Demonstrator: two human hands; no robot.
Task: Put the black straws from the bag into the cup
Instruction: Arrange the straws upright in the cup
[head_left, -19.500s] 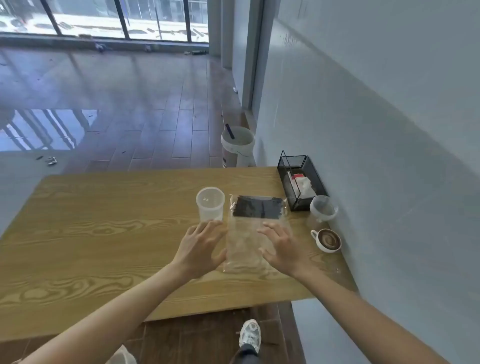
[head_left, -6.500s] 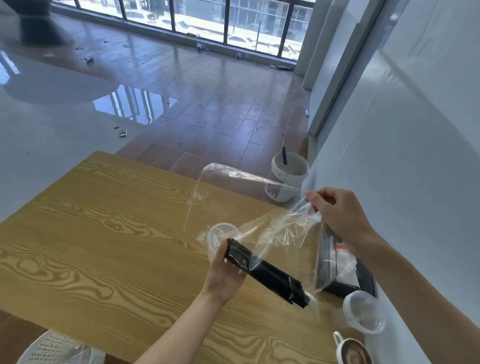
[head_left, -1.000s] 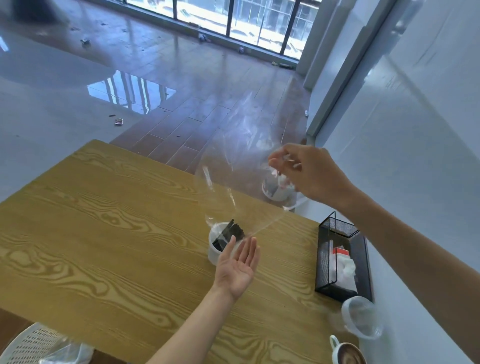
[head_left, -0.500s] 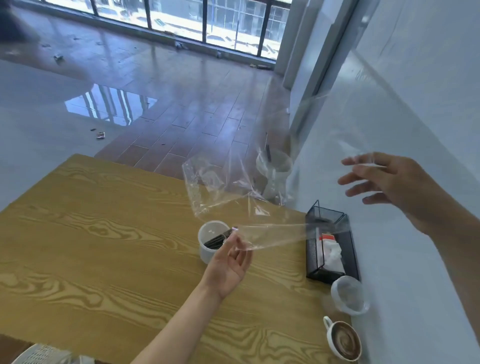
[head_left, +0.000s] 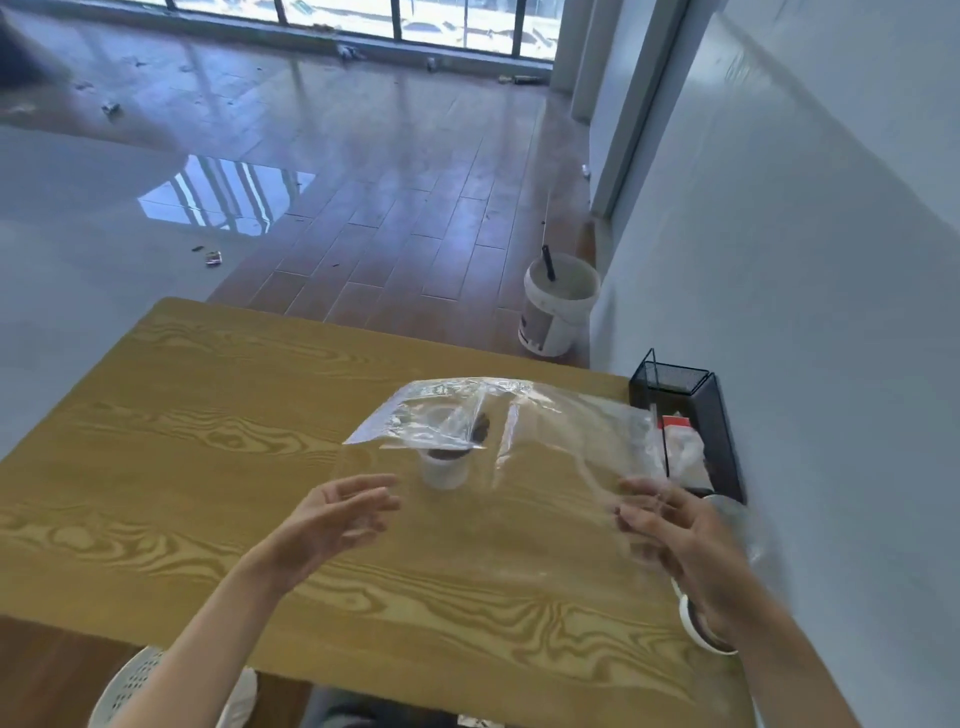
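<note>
Above the cup (head_left: 444, 470) with black straws (head_left: 451, 454) drifts the clear bag (head_left: 498, 415), both left hand (head_left: 332, 519) and right hand (head_left: 675, 540) spread, gripping nothing.

A small white plastic cup (head_left: 444, 470) stands upright on the wooden tabletop, toward the far right part of it. Dark, thin black straws (head_left: 480, 428) sit inside, their ends poking above the rim and leaning to the right; motion blur hides how many there are. A clear, crinkled plastic bag (head_left: 511, 423) hangs spread out nearly flat in the air just above the cup, covering its mouth from this angle, with nothing dark visible inside the bag itself.
</note>
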